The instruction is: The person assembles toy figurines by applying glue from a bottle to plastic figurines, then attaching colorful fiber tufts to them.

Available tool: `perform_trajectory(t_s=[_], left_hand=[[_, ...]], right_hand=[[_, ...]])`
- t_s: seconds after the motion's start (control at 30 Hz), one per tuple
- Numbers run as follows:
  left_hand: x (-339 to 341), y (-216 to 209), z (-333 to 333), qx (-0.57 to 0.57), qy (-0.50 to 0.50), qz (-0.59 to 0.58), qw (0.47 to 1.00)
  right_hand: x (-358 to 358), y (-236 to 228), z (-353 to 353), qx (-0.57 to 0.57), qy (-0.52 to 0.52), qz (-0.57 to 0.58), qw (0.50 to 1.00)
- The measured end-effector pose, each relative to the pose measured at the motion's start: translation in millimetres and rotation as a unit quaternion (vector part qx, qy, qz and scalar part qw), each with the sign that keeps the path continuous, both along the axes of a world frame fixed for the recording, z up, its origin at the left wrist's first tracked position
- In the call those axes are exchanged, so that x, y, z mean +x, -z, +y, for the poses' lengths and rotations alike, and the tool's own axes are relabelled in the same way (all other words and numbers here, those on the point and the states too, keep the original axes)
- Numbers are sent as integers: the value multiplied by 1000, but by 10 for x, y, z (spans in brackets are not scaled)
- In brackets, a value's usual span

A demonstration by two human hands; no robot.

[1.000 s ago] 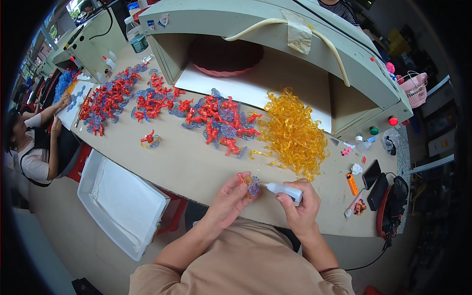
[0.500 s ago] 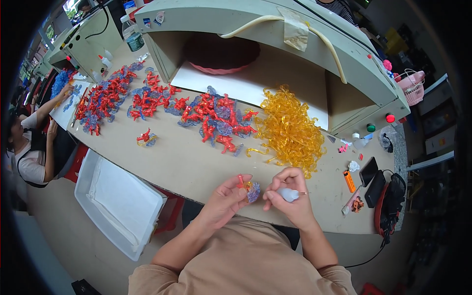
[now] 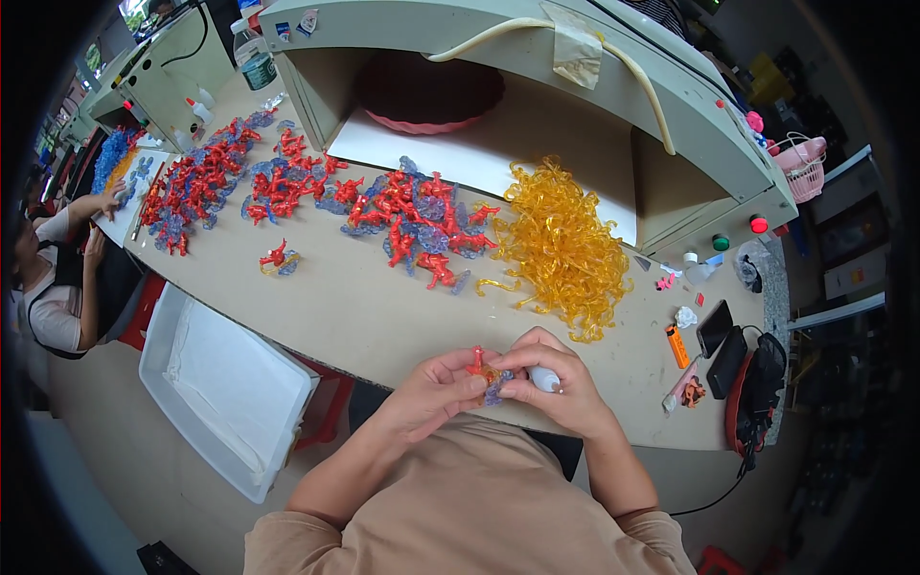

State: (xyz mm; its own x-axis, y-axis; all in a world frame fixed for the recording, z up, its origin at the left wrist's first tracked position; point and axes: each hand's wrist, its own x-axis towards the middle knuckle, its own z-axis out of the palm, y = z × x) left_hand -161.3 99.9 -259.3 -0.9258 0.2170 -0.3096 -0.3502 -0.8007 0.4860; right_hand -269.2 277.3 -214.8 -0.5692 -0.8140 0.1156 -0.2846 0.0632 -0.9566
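My left hand (image 3: pixel 433 391) pinches a small red plastic piece (image 3: pixel 476 362) joined to a translucent blue-purple piece (image 3: pixel 496 389), just above the table's near edge. My right hand (image 3: pixel 553 388) presses against the same pieces from the right and also keeps a small white glue bottle (image 3: pixel 545 379) in its palm. Both hands touch each other in front of my chest. A heap of translucent orange plastic curls (image 3: pixel 559 244) lies beyond my right hand. Piles of red and blue-purple pieces (image 3: pixel 414 224) spread over the table's middle and left.
A white tray (image 3: pixel 222 388) stands on a red stool at my lower left. A big pale machine hood (image 3: pixel 537 57) covers a red round dish (image 3: pixel 428 92). Phones, a lighter and a black bag (image 3: pixel 759 388) lie at right. Another person (image 3: pixel 57 278) sits at the left.
My right hand turned the white bottle into its palm and closed in on the pieces in my left hand. Both hands came closer together; the camera view shifted slightly.
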Motion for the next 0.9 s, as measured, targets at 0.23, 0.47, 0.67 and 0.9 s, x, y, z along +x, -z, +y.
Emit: perform_trajectory(t_s=[0.23, 0.47, 0.67, 0.9], left_hand=[[-18, 143, 20, 6, 28, 14, 1000], [120, -16, -197, -156, -85, -7, 984], [344, -108, -1763, -641, -325, 8, 696], [585, 113, -3066, -834, -323, -102, 435]], right_hand=[[-14, 27, 63, -1, 28, 62, 998], [60, 136, 1, -30, 30, -52, 998], [60, 236, 201, 23, 110, -165, 980], [148, 297, -21, 75, 104, -90, 988]])
